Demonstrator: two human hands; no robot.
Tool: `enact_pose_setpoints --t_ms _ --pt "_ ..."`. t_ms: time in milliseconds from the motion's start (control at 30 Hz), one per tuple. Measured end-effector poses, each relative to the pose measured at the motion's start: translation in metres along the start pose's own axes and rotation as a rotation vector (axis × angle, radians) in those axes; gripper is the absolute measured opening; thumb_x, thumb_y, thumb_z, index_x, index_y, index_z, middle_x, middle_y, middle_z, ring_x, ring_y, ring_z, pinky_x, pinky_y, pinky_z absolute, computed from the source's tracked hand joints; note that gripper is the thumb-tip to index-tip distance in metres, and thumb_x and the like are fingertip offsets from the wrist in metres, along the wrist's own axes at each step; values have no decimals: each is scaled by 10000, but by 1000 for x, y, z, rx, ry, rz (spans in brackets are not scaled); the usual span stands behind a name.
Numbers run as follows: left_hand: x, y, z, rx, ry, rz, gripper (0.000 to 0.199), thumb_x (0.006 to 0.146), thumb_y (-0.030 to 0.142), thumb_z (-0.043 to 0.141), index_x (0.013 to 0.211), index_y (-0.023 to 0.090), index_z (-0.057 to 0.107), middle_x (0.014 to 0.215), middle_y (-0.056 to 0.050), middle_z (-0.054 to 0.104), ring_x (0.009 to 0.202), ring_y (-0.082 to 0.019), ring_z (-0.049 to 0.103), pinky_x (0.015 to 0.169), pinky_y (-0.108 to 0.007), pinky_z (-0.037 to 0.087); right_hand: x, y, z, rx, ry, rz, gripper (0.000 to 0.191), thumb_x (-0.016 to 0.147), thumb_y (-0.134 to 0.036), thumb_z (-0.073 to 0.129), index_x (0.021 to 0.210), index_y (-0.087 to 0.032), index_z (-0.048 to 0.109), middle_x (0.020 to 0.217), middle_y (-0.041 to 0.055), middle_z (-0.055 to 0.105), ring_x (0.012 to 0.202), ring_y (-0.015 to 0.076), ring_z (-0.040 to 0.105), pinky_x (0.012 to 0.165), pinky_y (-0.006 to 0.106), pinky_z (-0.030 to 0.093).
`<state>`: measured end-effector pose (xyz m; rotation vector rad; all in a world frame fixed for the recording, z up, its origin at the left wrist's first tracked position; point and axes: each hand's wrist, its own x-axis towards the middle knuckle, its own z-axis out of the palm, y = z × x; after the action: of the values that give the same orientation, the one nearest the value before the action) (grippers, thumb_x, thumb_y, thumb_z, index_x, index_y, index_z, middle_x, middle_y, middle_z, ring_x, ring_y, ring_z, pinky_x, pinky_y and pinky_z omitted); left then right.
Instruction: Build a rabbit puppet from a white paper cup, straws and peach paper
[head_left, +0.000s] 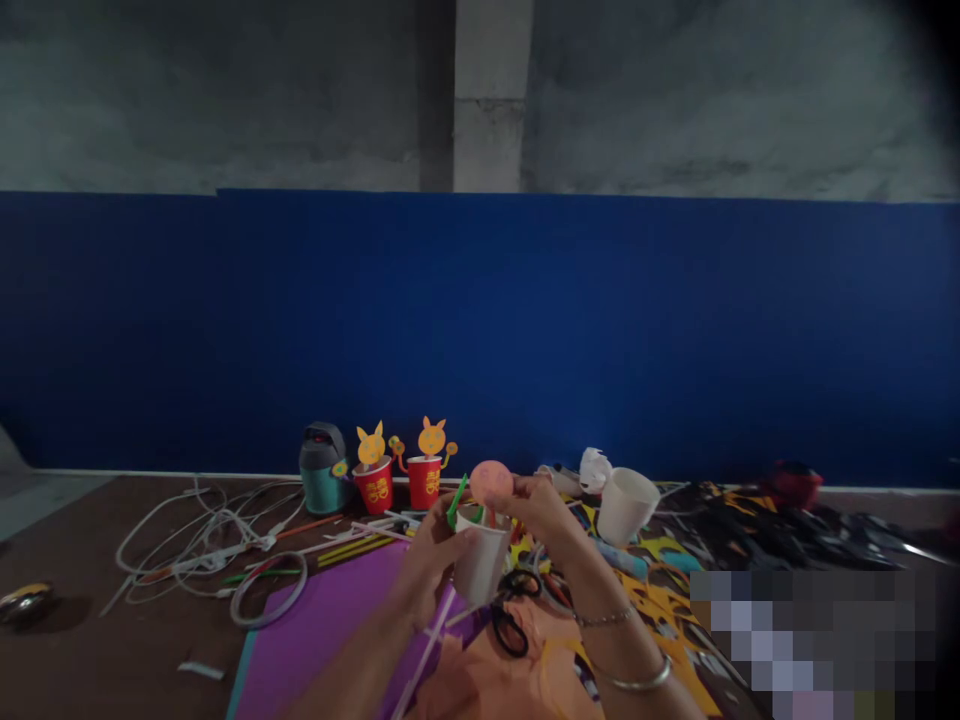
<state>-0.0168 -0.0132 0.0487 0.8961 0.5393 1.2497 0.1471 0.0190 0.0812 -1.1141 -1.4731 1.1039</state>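
Note:
Near the middle of the table, my left hand (433, 555) is wrapped round a white paper cup (480, 565), which tilts slightly. A green strip (457, 500) sticks up from the cup's rim. Above the cup stands a round pink paper face (491, 484). My right hand (536, 505) has its fingers closed at the right edge of this face, just over the rim. Black-handled scissors (510, 628) lie below the cup on orange paper (480, 675).
Two red cups (425, 483) with orange animal faces stand behind, beside a teal container (324, 482). White cables (195, 540) and a tape ring (268, 590) lie left. Purple paper (322, 630) spreads in front. Another white cup (627, 505) and yellow scraps (667, 610) are right.

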Motion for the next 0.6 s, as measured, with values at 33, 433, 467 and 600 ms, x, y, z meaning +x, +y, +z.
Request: enact_pose_setpoints --t_ms 33,433,467,600 --pt "-1 0 0 -11 1 -9 511 613 235 822 1067 214 588 1023 -78 697 884 -265 677 793 -358 510 -1 0 0 15 -13 -25 403 608 -460 739 815 -115 765 818 81 711 630 189 607 462 237 429" --pt "6 -2 -6 -25 24 49 413 633 215 806 1006 203 630 997 -60 700 862 -213 671 740 -297 527 3 4 1 -14 -33 -53 482 708 -528 676 976 -128 699 754 48 681 622 174 596 522 258 461" --pt "6 -1 -7 -20 38 66 387 640 209 800 989 201 633 997 -54 700 870 -205 667 744 -287 526 3 3 2 27 -64 -67 509 718 -522 673 1056 -142 665 811 51 693 681 184 616 582 271 486" --pt "6 2 -5 -32 68 126 355 663 177 784 980 209 628 982 -36 710 878 -181 666 772 -269 518 -2 2 5 157 -270 -68 617 675 -453 743 1204 -194 559 1041 65 684 912 219 634 785 330 504"
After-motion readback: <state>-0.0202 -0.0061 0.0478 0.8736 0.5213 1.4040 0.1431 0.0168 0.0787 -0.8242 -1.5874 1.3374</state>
